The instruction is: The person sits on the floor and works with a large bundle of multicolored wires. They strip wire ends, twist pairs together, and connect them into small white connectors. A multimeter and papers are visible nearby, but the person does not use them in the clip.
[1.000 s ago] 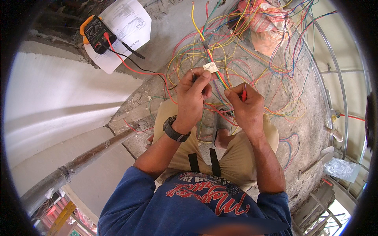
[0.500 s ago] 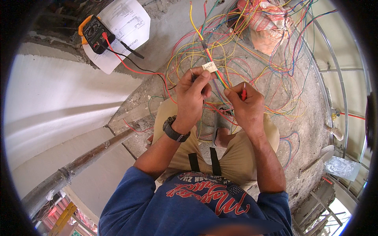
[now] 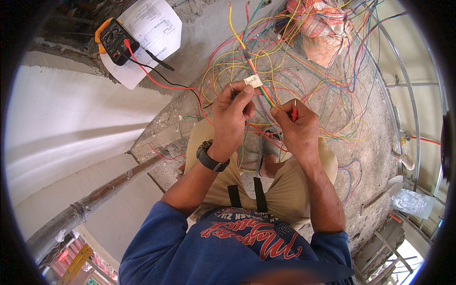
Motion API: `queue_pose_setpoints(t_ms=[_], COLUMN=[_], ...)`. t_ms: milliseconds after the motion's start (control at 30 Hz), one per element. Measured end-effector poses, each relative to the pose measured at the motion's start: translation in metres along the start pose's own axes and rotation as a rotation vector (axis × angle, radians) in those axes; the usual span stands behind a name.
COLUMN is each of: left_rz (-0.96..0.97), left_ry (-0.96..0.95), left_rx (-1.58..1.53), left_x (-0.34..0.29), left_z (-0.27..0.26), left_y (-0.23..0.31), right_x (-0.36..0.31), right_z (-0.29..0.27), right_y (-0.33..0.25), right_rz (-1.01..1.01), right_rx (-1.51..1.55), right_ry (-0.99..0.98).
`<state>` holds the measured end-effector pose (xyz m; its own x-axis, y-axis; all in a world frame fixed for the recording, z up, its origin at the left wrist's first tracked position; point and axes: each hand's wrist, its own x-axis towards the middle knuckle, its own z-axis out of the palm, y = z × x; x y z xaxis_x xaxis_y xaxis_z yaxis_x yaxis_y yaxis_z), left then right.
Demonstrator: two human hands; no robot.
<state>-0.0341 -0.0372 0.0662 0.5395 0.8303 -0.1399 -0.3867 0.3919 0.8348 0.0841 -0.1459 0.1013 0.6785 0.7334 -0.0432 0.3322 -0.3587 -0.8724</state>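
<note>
Wires [image 3: 268, 97]: a bundle of yellow, red and green, held up between the two hands in front of the person; the far ends fan apart beyond the tape.
Left hand [image 3: 232, 111]: fingers curled, thumb and forefinger pinching the near edge of the tag; a dark thing shows in the curl, probably the black probe.
Right hand [image 3: 300, 127]: closed, thumb and forefinger gripping the bundle, with the red probe [image 3: 295, 113] tucked in the same fist, bare tip pointing away from the body.
Tag [image 3: 253, 81]: pale, on the bundle just beyond the left fingertips, written side up.
Tape [image 3: 247, 53]: dark, around the bundle beyond the tag.
Meter [image 3: 116, 42]: lying on the paper [image 3: 159, 31], up and to the left; its leads [image 3: 178, 88] run toward the hands.
Good handling: best to hold the tag flat and face up, thumb off the writing; pinch lightly so it does not slide; steady the bundle with the right hand; mind the probe's sharp tip near fingers and insulation; leave slack in the leads.
</note>
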Motion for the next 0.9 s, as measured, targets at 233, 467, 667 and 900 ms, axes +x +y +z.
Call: queue_pose_setpoints(t_ms=[233, 467, 667, 900], left_rz=[0.004, -0.017, -0.031, -0.036], left_ry=[0.007, 0.036, 0.027, 0.05], left_rx=[-0.014, -0.012, 0.002, 0.041], left_x=[0.0012, 0.0004, -0.0001, -0.0008], left_z=[-0.001, -0.0003, -0.0005, -0.0011], left_y=[-0.0017, -0.0003, 0.0013, 0.0011], right_x=[0.0016, 0.0018, 0.0031, 0.0025], right_z=[-0.0001, -0.0017, -0.0005, -0.0015], right_y=[0.0, -0.0015, 0.0005, -0.0026], right_rz=[-0.005, 0.007, 0.033, 0.045], right_rx=[-0.005, -0.018, 0.005, -0.016], right_ry=[-0.017, -0.039, -0.05, -0.058])
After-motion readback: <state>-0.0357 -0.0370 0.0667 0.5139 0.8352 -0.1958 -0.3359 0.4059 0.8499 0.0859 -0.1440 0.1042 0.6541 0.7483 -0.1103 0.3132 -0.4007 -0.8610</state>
